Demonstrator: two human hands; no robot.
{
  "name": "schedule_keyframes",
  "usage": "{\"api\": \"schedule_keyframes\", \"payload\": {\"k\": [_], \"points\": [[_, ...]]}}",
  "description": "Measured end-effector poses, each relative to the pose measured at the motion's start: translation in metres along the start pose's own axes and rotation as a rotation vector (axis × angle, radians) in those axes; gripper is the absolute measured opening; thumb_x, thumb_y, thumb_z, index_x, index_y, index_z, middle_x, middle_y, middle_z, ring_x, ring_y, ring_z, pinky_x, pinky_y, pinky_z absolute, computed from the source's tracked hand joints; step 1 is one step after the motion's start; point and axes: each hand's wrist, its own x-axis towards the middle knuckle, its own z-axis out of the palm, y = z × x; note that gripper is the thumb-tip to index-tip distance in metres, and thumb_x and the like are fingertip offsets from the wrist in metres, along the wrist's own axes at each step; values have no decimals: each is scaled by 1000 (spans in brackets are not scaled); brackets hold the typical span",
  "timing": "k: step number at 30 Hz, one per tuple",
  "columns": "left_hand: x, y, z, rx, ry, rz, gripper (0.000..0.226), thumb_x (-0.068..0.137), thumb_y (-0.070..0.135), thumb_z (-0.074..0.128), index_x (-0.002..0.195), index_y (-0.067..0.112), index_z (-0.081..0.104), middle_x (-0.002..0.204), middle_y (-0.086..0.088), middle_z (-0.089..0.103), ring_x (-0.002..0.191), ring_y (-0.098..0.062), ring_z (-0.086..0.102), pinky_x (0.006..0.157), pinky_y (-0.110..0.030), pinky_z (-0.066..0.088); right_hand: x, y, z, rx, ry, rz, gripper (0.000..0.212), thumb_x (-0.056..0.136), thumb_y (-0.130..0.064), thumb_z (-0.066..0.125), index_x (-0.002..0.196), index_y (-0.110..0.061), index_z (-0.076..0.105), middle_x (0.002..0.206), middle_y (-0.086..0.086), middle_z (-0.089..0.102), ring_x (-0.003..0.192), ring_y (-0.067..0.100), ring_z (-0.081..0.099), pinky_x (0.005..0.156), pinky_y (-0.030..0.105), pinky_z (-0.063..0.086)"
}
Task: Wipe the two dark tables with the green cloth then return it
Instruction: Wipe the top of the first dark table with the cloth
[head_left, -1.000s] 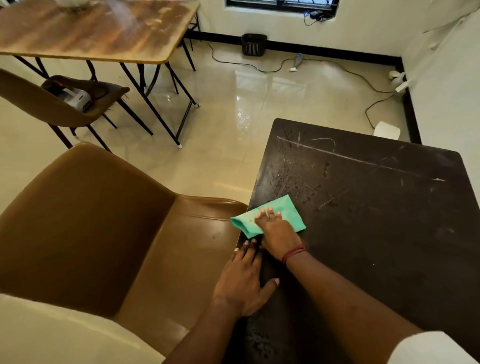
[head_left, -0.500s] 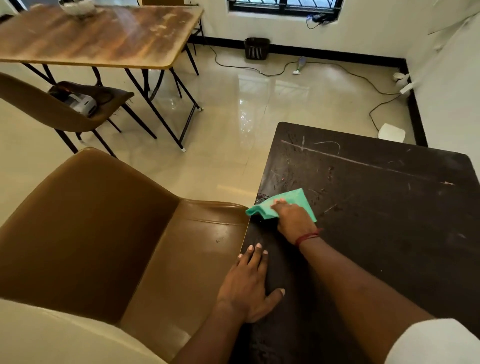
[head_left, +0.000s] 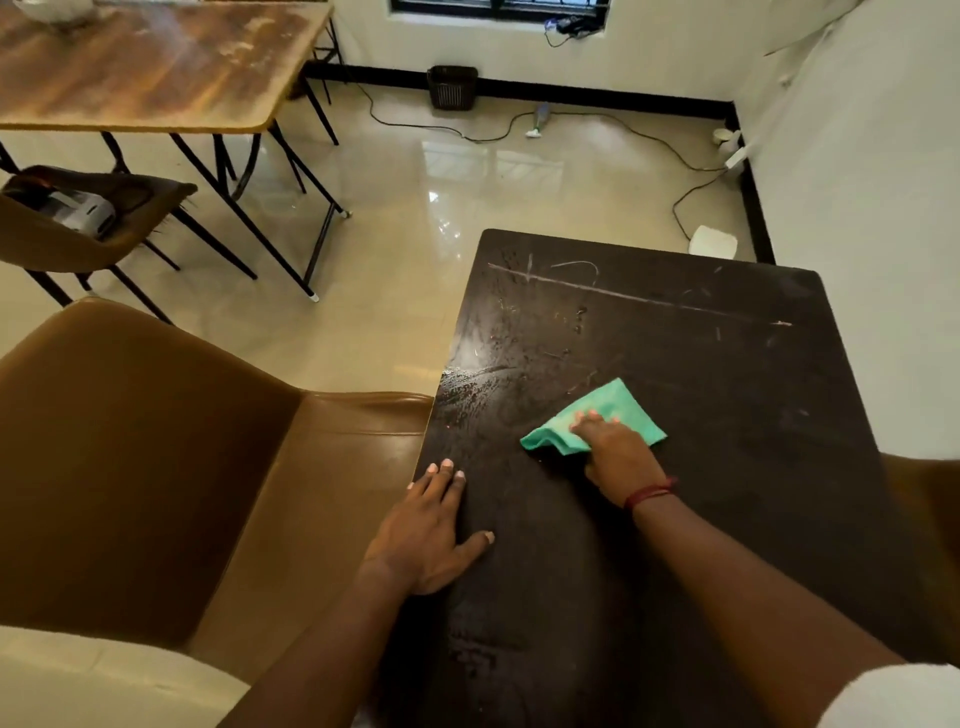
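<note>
Fingers of the right hand (head_left: 618, 457) pressed flat on the green cloth (head_left: 621, 410), pinning it to the dark desk (head_left: 727, 467) a little in from the left edge, not clutching it. A red thread band (head_left: 649, 493) circled that wrist. Left hand (head_left: 431, 530) lay open, palm down, at the desk's left edge, holding nothing, just beside the brown chair (head_left: 156, 467). Wet streaks shone on the desk left of the cloth
</note>
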Motion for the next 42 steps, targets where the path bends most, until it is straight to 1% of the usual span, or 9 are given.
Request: {"api": "schedule_keyframes", "payload": {"k": [2,9,12,14,17,19,26,29,42], "points": [[0,0,0,-10,4,-10,93,89,74,31,156,15,5,164,-4,-2,150,-19,-5,122,-35,4,-10,2,-4,-28,6,84,56,78,-3,57,133,-11,48,145,11,41,137,25,33,113,37,21],[-1,7,3,-12,-60,-53,99,84,78,28,155,15,-1,163,-4,-10,150,-20,-11,122,-40,1,-64,18,-5,-64,-117,-21,60,82,-1,50,140,-12,38,151,10,31,140,23,25,115,37,16],[-1,6,-2,8,-95,-55,97,85,76,27,155,16,-5,162,-4,-14,149,-19,-13,122,-42,0,-72,43,-20,34,-22,240,53,81,-3,54,132,-16,49,142,12,45,124,30,47,106,37,33],[-3,7,-1,15,-94,-54,94,89,72,30,155,15,-6,162,-5,-16,149,-20,-14,121,-43,0,-72,47,-31,68,5,276,48,80,-4,56,127,-17,55,131,15,56,112,32,54,99,37,40],[-5,10,4,15,-78,-59,94,90,71,31,154,14,-8,161,-6,-19,148,-21,-16,121,-44,-1,-79,53,-52,226,278,364,41,78,0,56,116,-12,63,102,17,70,94,34,63,88,39,49],[-7,10,8,15,-68,-55,94,90,71,30,154,15,-9,161,-6,-21,148,-21,-18,121,-45,-2,-89,64,-64,221,436,509,40,79,0,56,118,-9,61,98,19,69,91,37,64,85,43,51],[-5,14,10,13,-47,-84,94,90,73,25,155,13,-6,162,-9,-18,149,-23,-16,122,-48,0,-100,70,-32,17,99,711,35,81,-10,56,116,-4,59,112,22,63,101,38,59,85,41,49],[-5,9,6,50,-50,-59,92,91,71,25,155,13,-5,162,-9,-15,149,-24,-13,122,-48,4,-87,32,-7,-14,81,710,29,78,-13,56,106,-3,59,114,26,60,100,39,58,80,42,51],[-27,-31,10,30,87,115,72,99,59,20,155,17,3,163,0,-10,149,-17,-13,123,-40,5,-9,-145,33,3,34,609,39,86,-26,56,118,-3,58,120,22,59,112,34,55,88,41,50]]}}
